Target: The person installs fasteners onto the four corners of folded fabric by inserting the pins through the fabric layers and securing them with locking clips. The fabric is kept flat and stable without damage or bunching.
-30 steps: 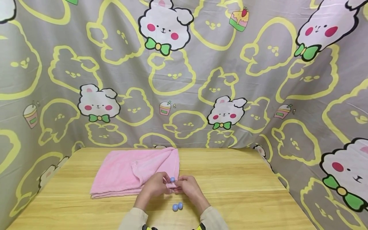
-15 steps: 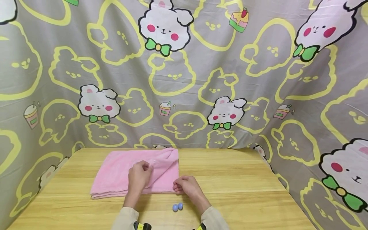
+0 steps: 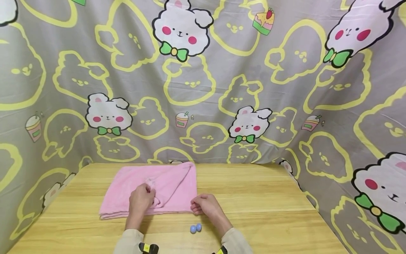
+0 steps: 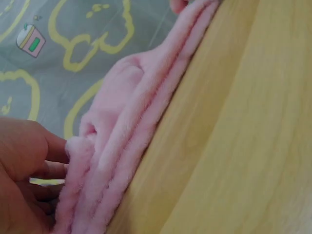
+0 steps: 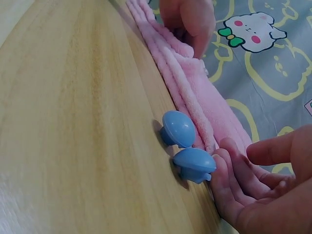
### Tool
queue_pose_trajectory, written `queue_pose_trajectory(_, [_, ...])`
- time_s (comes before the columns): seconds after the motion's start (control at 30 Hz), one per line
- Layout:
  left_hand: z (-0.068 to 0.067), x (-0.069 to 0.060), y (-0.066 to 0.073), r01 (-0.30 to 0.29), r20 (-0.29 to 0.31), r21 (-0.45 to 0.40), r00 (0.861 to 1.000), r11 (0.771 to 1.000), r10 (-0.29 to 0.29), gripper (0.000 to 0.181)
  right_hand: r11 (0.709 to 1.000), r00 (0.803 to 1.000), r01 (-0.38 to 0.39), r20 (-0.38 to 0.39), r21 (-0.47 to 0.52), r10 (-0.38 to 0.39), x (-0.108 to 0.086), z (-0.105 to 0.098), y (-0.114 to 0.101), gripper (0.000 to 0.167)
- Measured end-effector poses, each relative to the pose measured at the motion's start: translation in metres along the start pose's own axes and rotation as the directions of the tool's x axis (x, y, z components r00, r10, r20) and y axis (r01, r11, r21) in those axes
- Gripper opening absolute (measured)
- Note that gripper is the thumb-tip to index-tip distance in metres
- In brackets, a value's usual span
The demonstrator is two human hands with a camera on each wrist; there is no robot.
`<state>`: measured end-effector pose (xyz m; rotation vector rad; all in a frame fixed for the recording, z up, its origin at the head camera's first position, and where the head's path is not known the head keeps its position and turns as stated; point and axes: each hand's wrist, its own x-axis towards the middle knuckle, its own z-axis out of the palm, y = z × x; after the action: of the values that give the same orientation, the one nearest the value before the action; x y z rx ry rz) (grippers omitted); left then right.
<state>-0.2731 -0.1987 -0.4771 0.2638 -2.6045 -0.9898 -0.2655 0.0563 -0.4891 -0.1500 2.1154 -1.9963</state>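
With twelve o'clock pointing away from the person, a folded pink plush towel (image 3: 171,188) lies on the wooden table (image 3: 253,194), its near right corner toward twelve o'clock of two blue mushroom-shaped pieces (image 5: 195,160) and the rest spreading round toward ten. The left hand (image 3: 141,199), at ten o'clock from those pieces, has its fingers curled at a turned-over flap; the fold hides the fingertips, so I can't tell whether that grip is pinching cloth. Past it, toward one o'clock, sits a pale patch too blurred to make out. The right hand (image 3: 207,208), at one o'clock, rests by the towel's corner, fingers loosely bent, thumb standing apart, nothing between them. The bottom edge of the head view cuts off both sleeves (image 3: 236,241) and the black-and-yellow wrist devices (image 3: 148,248), whose markings are too small to read. From above, the blue pieces look like plain balls near the right hand; the right wrist view shows domed caps on short stems, and the left wrist view shows the towel's stacked layers. Printed cups on the backdrop (image 3: 203,81) carry green labels, illegible from here.
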Motion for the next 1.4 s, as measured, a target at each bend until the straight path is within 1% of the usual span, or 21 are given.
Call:
queue_pose_trajectory(0.07, [0.000, 0.000, 0.001, 0.001, 0.013, 0.011, 1.000, 1.000, -0.001, 0.016, 1.000, 1.000, -0.003, -0.003, -0.004, 0.003, 0.000, 0.000, 0.001, 0.024])
queue_pose_trajectory(0.13, [-0.001, -0.001, 0.004, 0.003, 0.005, 0.012, 1.000, 1.000, -0.004, 0.016, 1.000, 1.000, -0.006, -0.004, -0.008, 0.006, 0.000, 0.000, 0.002, 0.024])
queue_pose_trajectory(0.2, [-0.003, -0.002, 0.010, -0.005, -0.014, 0.006, 1.000, 1.000, 0.005, 0.015, 1.000, 1.000, -0.011, -0.003, -0.007, 0.011, 0.000, 0.000, 0.001, 0.023])
queue_pose_trajectory(0.27, [-0.005, -0.003, 0.021, -0.021, -0.022, -0.007, 1.000, 1.000, 0.021, 0.013, 1.000, 1.000, -0.011, -0.002, -0.005, 0.011, 0.000, 0.000, 0.001, 0.023])
queue_pose_trajectory(0.33, [-0.004, -0.006, 0.034, -0.049, 0.004, -0.027, 0.999, 0.998, 0.049, 0.012, 1.000, 1.000, -0.013, -0.001, -0.001, 0.013, 0.000, 0.000, 0.000, 0.021])
queue_pose_trajectory(0.4, [-0.001, -0.010, 0.049, -0.075, 0.077, -0.070, 0.994, 0.995, 0.080, 0.011, 1.000, 1.000, -0.014, -0.002, 0.001, 0.014, 0.000, 0.000, -0.001, 0.020])
queue_pose_trajectory(0.43, [0.002, -0.013, 0.056, -0.086, 0.125, -0.086, 0.987, 0.993, 0.097, 0.010, 1.000, 1.000, -0.014, -0.002, 0.001, 0.014, 0.000, -0.001, -0.002, 0.020])
queue_pose_trajectory(0.47, [0.005, -0.016, 0.063, -0.104, 0.176, -0.100, 0.977, 0.990, 0.121, 0.010, 1.000, 1.000, -0.016, -0.003, -0.001, 0.016, 0.000, -0.001, -0.002, 0.019])
queue_pose_trajectory(0.53, [0.012, -0.022, 0.075, -0.132, 0.289, -0.120, 0.944, 0.984, 0.162, 0.010, 1.000, 1.000, -0.021, -0.007, -0.009, 0.021, 0.000, -0.002, -0.003, 0.019])
queue_pose_trajectory(0.6, [0.019, -0.028, 0.084, -0.172, 0.373, -0.113, 0.905, 0.979, 0.203, 0.012, 1.000, 1.000, -0.021, -0.009, -0.021, 0.021, 0.000, -0.003, -0.003, 0.018])
queue_pose_trajectory(0.63, [0.023, -0.032, 0.087, -0.194, 0.401, -0.104, 0.889, 0.975, 0.220, 0.015, 0.999, 1.000, -0.019, -0.012, -0.028, 0.019, 0.000, -0.003, -0.003, 0.018])
queue_pose_trajectory(0.67, [0.026, -0.034, 0.089, -0.215, 0.420, -0.089, 0.877, 0.972, 0.233, 0.018, 0.999, 1.000, -0.018, -0.016, -0.037, 0.017, 0.001, -0.004, -0.002, 0.018])
queue_pose_trajectory(0.7, [0.029, -0.037, 0.091, -0.232, 0.433, -0.078, 0.868, 0.970, 0.242, 0.022, 0.999, 1.000, -0.010, -0.020, -0.054, 0.009, 0.000, -0.004, -0.002, 0.018])
queue_pose_trajectory(0.73, [0.031, -0.039, 0.092, -0.252, 0.435, -0.063, 0.864, 0.966, 0.254, 0.025, 0.998, 1.000, -0.002, -0.025, -0.065, 0.000, 0.000, -0.004, -0.002, 0.017])
queue_pose_trajectory(0.8, [0.036, -0.043, 0.093, -0.286, 0.426, -0.037, 0.862, 0.958, 0.274, 0.029, 0.995, 0.999, 0.015, -0.039, -0.095, -0.019, -0.001, -0.004, -0.002, 0.015])
queue_pose_trajectory(0.9, [0.041, -0.046, 0.092, -0.319, 0.394, -0.011, 0.870, 0.948, 0.298, 0.029, 0.985, 0.997, 0.038, -0.064, -0.170, -0.049, -0.003, -0.003, -0.004, 0.018])
queue_pose_trajectory(0.97, [0.043, -0.046, 0.091, -0.322, 0.380, -0.006, 0.875, 0.947, 0.300, 0.026, 0.973, 0.994, 0.046, -0.081, -0.226, -0.066, -0.004, -0.004, -0.004, 0.021])
queue_pose_trajectory(1.07, [0.043, -0.046, 0.089, -0.310, 0.368, -0.007, 0.883, 0.951, 0.291, 0.020, 0.944, 0.991, 0.051, -0.103, -0.326, -0.090, -0.004, -0.004, -0.004, 0.025])
queue_pose_trajectory(1.13, [0.043, -0.046, 0.088, -0.311, 0.362, -0.009, 0.885, 0.950, 0.293, 0.015, 0.928, 0.989, 0.054, -0.109, -0.368, -0.100, -0.003, -0.004, -0.003, 0.025])
queue_pose_trajectory(1.2, [0.043, -0.045, 0.088, -0.314, 0.357, -0.018, 0.885, 0.949, 0.299, 0.012, 0.921, 0.989, 0.051, -0.110, -0.387, -0.101, -0.003, -0.004, -0.003, 0.024])
queue_pose_trajectory(1.4, [0.043, -0.044, 0.085, -0.325, 0.333, -0.050, 0.886, 0.945, 0.322, 0.012, 0.928, 0.992, 0.027, -0.101, -0.372, -0.069, -0.004, -0.005, -0.003, 0.020])
